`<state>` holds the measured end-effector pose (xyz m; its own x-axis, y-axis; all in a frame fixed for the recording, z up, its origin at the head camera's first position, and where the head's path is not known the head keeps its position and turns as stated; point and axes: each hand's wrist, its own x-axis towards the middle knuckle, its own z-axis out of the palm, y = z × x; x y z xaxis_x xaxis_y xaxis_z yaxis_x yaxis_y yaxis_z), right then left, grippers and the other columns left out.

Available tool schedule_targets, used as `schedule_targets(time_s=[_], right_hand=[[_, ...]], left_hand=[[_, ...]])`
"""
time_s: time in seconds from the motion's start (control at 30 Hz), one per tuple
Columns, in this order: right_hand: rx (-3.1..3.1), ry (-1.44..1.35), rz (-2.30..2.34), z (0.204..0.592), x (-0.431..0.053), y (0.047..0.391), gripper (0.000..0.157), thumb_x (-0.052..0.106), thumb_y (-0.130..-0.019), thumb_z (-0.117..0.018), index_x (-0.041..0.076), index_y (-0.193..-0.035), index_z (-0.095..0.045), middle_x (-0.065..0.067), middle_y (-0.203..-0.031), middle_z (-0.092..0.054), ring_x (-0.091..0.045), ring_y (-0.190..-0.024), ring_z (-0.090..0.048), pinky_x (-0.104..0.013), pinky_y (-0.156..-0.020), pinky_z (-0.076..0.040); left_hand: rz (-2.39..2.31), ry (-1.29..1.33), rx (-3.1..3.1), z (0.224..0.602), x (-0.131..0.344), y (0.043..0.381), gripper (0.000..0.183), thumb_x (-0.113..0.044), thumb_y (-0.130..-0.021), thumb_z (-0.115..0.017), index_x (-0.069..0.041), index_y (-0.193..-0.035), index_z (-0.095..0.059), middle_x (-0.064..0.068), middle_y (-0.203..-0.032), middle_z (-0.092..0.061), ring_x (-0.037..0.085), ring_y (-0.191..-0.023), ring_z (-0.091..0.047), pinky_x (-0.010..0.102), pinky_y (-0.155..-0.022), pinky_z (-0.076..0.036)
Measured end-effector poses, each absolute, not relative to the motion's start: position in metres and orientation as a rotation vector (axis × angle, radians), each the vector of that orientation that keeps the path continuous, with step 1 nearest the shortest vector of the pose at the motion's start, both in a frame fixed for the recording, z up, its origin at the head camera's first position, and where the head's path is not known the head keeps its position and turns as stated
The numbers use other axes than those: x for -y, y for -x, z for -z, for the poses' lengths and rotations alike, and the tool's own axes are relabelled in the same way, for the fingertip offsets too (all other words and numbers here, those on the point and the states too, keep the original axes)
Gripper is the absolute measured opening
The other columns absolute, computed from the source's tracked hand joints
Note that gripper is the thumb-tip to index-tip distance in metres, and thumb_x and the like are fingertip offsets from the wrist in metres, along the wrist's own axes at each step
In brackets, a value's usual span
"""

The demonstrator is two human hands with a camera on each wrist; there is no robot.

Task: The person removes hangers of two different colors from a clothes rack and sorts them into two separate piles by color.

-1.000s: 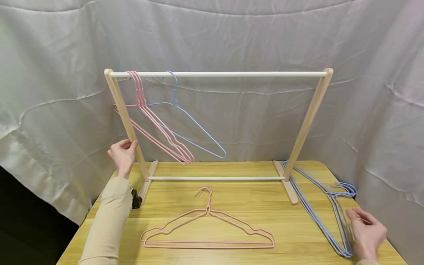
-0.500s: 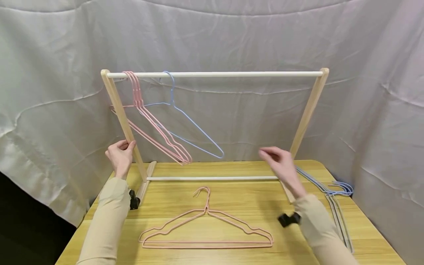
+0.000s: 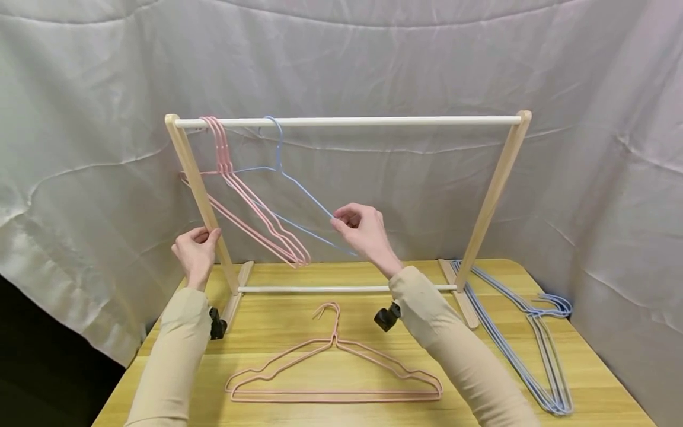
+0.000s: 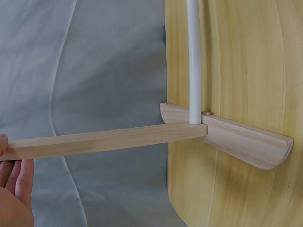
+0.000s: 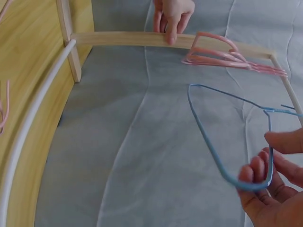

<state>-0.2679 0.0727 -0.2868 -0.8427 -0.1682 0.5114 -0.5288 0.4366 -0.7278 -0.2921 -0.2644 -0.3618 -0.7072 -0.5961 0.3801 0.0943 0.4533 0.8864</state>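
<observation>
My left hand (image 3: pixel 195 252) grips the left wooden post (image 4: pixel 109 141) of a clothes rack, with thumb and fingers on either side of it. My right hand (image 3: pixel 368 234) is at the sloping arm of a blue clothes hanger (image 3: pixel 301 187), which hangs from the rack's white top bar (image 3: pixel 373 121). In the right wrist view, thumb and curled fingers (image 5: pixel 258 168) are around the end of this blue hanger (image 5: pixel 208 135). To its left, several pink hangers (image 3: pixel 224 154) hang bunched together near the left post.
Two pink hangers (image 3: pixel 335 344) lie on the wooden table (image 3: pixel 299 320) in front of the rack. Several blue hangers (image 3: pixel 512 350) lie stacked on the right, beside the right post (image 3: pixel 493 201). A white lower bar (image 3: pixel 347 289) spans the rack's feet. Grey curtain surrounds the table.
My right hand has come from the blue stack at the right, leftward and up to the hanging blue hanger, and now pinches its arm. My left hand has stayed on the post.
</observation>
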Motion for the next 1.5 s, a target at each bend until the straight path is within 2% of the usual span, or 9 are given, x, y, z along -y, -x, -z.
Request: schedule_targets(time_s=[0.1,0.33,0.57,0.73,0.87,0.97,1.13,1.3,1.5], right_hand=[[2.311,-0.580,-1.373,0.285,-0.070,0.269,0.012,0.012,-0.090,-0.074,0.002,-0.093,-0.075,-0.014,-0.076,-0.071,-0.012,-0.063,-0.057,-0.021,-0.060,-0.044],[2.335,-0.544,-1.365,0.284,-0.066,0.272,0.011,0.013,-0.088,-0.076,0.002,-0.089,-0.075,-0.012,-0.075,-0.071,-0.010,-0.063,-0.057,-0.020,-0.060,-0.044],[2.182,-0.459,-1.435,0.287,-0.071,0.269,0.008,0.009,-0.088,-0.075,0.002,-0.085,-0.074,-0.009,-0.069,-0.065,-0.009,-0.060,-0.051,-0.020,-0.056,-0.040],[2.099,-0.427,-1.488,0.293,-0.086,0.265,0.007,0.006,-0.088,-0.074,0.001,-0.084,-0.072,-0.007,-0.067,-0.060,-0.009,-0.058,-0.047,-0.019,-0.055,-0.037],[2.044,-0.412,-1.530,0.299,-0.102,0.260,0.006,0.003,-0.088,-0.073,-0.002,-0.085,-0.071,-0.013,-0.070,-0.062,-0.007,-0.059,-0.048,-0.019,-0.056,-0.037],[1.993,-0.398,-1.538,0.302,-0.114,0.257,0.006,0.001,-0.087,-0.073,-0.003,-0.084,-0.070,-0.014,-0.070,-0.063,-0.004,-0.059,-0.049,-0.017,-0.056,-0.038],[1.911,-0.376,-1.556,0.307,-0.133,0.254,0.006,-0.002,-0.086,-0.073,-0.006,-0.083,-0.070,0.001,-0.067,-0.060,-0.002,-0.058,-0.049,-0.015,-0.055,-0.038],[1.847,-0.336,-1.606,0.311,-0.150,0.250,0.008,-0.004,-0.087,-0.073,-0.010,-0.086,-0.068,0.014,-0.066,-0.059,0.000,-0.059,-0.050,-0.013,-0.054,-0.039],[1.799,-0.305,-1.624,0.316,-0.166,0.242,0.010,-0.005,-0.086,-0.073,-0.013,-0.086,-0.067,0.016,-0.068,-0.061,0.001,-0.060,-0.050,-0.012,-0.055,-0.039]], left_hand=[[1.283,-0.421,2.017,0.361,0.264,0.292,0.028,-0.017,-0.091,-0.074,0.004,-0.109,-0.075,0.027,-0.110,-0.071,0.030,-0.122,-0.060,0.038,-0.106,-0.041],[1.312,-0.418,2.016,0.360,0.266,0.292,0.031,-0.018,-0.091,-0.074,0.005,-0.110,-0.074,0.029,-0.112,-0.069,0.029,-0.133,-0.050,0.040,-0.112,-0.033],[1.276,-0.426,2.016,0.360,0.264,0.292,0.029,-0.018,-0.091,-0.074,0.003,-0.110,-0.075,0.026,-0.110,-0.071,0.030,-0.120,-0.063,0.036,-0.106,-0.042],[1.287,-0.428,2.015,0.360,0.264,0.292,0.029,-0.018,-0.091,-0.074,0.004,-0.110,-0.075,0.027,-0.111,-0.070,0.030,-0.123,-0.060,0.037,-0.107,-0.040],[1.302,-0.415,2.010,0.361,0.264,0.292,0.029,-0.017,-0.090,-0.075,0.005,-0.110,-0.075,0.028,-0.111,-0.070,0.029,-0.127,-0.057,0.038,-0.110,-0.037],[1.292,-0.425,2.018,0.361,0.264,0.292,0.029,-0.018,-0.090,-0.075,0.003,-0.110,-0.075,0.027,-0.111,-0.071,0.027,-0.122,-0.060,0.026,-0.101,-0.041],[1.276,-0.430,2.017,0.362,0.263,0.292,0.028,-0.018,-0.091,-0.074,0.002,-0.110,-0.076,0.025,-0.111,-0.072,0.027,-0.115,-0.064,0.013,-0.087,-0.038],[1.288,-0.420,2.016,0.363,0.264,0.291,0.030,-0.019,-0.091,-0.074,0.003,-0.110,-0.075,0.026,-0.111,-0.072,0.028,-0.118,-0.063,0.011,-0.084,-0.037],[1.289,-0.420,2.013,0.363,0.264,0.292,0.030,-0.020,-0.091,-0.074,0.003,-0.110,-0.075,0.026,-0.111,-0.072,0.028,-0.123,-0.060,0.015,-0.088,-0.038]])
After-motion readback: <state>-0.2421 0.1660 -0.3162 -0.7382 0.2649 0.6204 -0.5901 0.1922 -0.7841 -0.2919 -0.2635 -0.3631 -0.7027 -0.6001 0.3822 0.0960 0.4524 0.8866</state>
